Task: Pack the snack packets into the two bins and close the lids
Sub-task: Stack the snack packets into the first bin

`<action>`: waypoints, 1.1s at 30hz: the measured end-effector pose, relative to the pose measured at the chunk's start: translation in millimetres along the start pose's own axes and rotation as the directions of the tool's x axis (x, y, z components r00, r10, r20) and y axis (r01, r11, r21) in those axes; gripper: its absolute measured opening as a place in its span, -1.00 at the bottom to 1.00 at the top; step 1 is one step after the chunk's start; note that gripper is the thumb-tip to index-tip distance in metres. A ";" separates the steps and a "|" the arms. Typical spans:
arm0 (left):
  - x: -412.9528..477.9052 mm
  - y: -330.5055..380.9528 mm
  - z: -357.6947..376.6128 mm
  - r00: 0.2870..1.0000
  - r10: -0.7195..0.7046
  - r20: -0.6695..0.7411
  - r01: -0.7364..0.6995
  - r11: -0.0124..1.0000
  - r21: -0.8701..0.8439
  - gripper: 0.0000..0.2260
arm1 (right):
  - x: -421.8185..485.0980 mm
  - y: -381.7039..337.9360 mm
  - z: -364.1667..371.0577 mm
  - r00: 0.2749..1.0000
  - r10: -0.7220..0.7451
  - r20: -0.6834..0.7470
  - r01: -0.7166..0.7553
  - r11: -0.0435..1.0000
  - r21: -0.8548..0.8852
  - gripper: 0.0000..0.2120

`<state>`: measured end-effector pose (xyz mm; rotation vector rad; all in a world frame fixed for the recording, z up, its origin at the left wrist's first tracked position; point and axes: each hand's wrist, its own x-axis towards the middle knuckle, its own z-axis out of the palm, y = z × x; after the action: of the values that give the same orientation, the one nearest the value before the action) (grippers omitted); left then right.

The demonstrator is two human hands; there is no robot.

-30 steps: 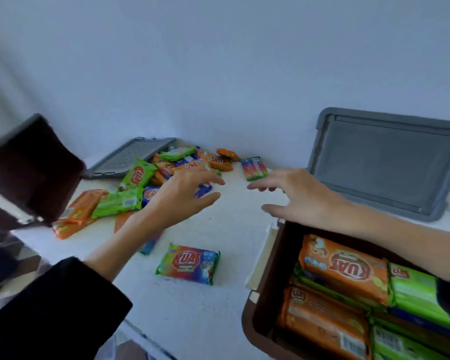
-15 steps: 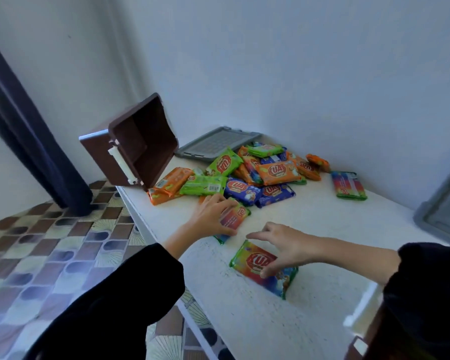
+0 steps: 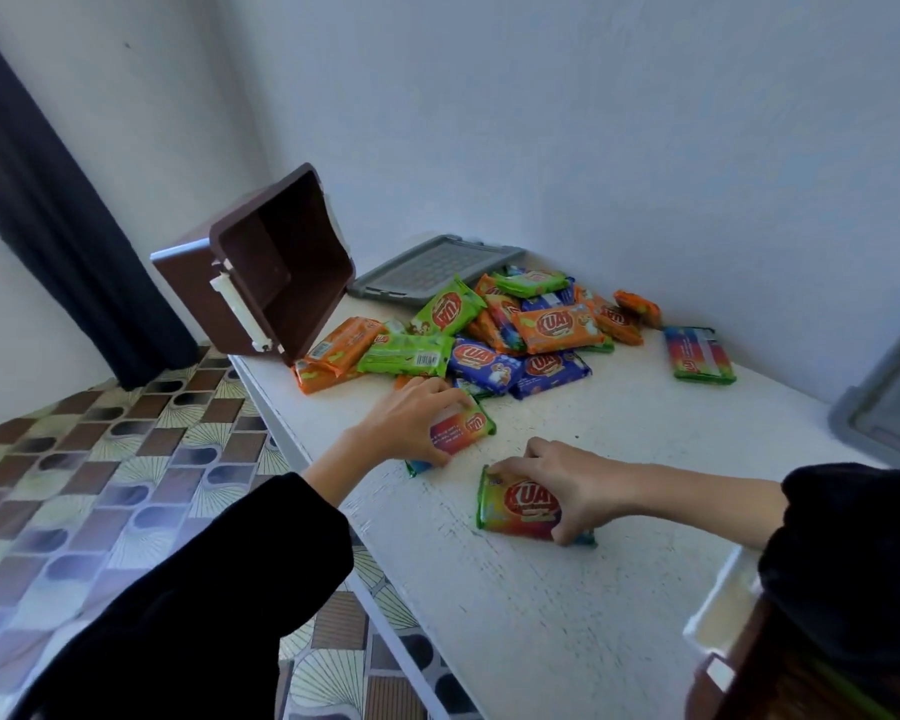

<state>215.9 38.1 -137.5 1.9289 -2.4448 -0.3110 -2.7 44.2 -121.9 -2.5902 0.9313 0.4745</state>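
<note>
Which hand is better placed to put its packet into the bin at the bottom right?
Right. The right hand grips a packet nearer that bin; the left hand, gripping another packet, lies farther, toward the tipped bin.

A dark curtain (image 3: 48, 226) hangs beyond the white table (image 3: 541, 605) and patterned floor (image 3: 100, 485).

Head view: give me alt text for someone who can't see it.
The left hand grips one rainbow packet and the right hand a second packet on the white table. Behind, a tipped brown bin, a heap of packets and a gray lid.
</note>
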 end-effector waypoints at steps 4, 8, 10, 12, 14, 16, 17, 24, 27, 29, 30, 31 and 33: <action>0.8 3.4 3.0 0.999 -0.027 -0.029 0.028 0.999 0.025 -0.31 | 0.7 -1.8 4.7 0.999 0.009 -0.046 -0.010 1.000 -0.016 -0.16; 0.4 7.0 4.7 0.996 -0.020 -0.081 0.024 0.999 0.038 -0.34 | 3.6 -4.1 6.9 0.994 0.019 -0.106 -0.019 1.000 -0.007 -0.20; 2.0 7.5 4.2 0.996 -0.020 -0.085 0.022 1.000 0.023 -0.34 | 0.5 -4.0 4.3 0.995 0.028 -0.098 -0.027 1.000 0.006 -0.22; 3.4 8.9 1.0 0.997 -0.004 -0.082 0.003 1.000 -0.014 -0.33 | -6.3 -2.2 -4.3 0.991 0.051 -0.122 -0.047 0.998 0.034 -0.23; 5.3 13.7 -5.7 0.995 0.014 -0.098 -0.019 0.998 -0.053 -0.33 | -18.4 1.1 -20.0 0.981 0.074 -0.180 -0.063 0.996 0.064 -0.24; 7.7 24.5 -16.9 0.989 0.057 -0.137 -0.067 0.995 -0.075 -0.33 | -37.3 5.8 -38.9 0.960 0.087 -0.266 -0.070 0.995 0.072 -0.26; 9.1 33.0 -23.8 0.983 0.092 -0.157 -0.105 0.992 -0.074 -0.33 | -50.3 7.6 -47.5 0.946 0.104 -0.307 -0.084 0.993 0.078 -0.27; 9.3 127.8 -83.7 0.883 0.397 -0.253 -0.439 0.888 -0.139 -0.36 | -181.8 15.7 -69.9 0.811 0.360 -0.460 -0.295 0.932 0.210 -0.29; 0.4 172.7 -97.8 0.806 0.554 -0.210 -0.589 0.786 -0.187 -0.36 | -246.9 10.0 -54.7 0.775 0.458 -0.436 -0.388 0.889 0.245 -0.27; -10.1 204.5 -100.7 0.734 0.662 -0.151 -0.678 0.705 -0.206 -0.39 | -283.7 2.0 -34.8 0.756 0.517 -0.401 -0.441 0.855 0.272 -0.25; -15.8 220.8 -100.2 0.687 0.716 -0.122 -0.723 0.657 -0.213 -0.40 | -299.7 -2.4 -22.5 0.747 0.547 -0.378 -0.468 0.837 0.285 -0.24; -21.8 237.4 -98.1 0.637 0.765 -0.091 -0.762 0.609 -0.221 -0.39 | -313.8 -6.6 -9.4 0.739 0.574 -0.352 -0.494 0.818 0.296 -0.23; -31.0 267.2 -88.4 0.542 0.840 -0.021 -0.818 0.522 -0.241 -0.41 | -336.0 -13.6 16.6 0.726 0.617 -0.302 -0.537 0.784 0.311 -0.21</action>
<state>-21.9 113.9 -3.9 0.4765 -2.8752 -0.6006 -241.7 243.3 7.2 -2.1910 1.8533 -0.0160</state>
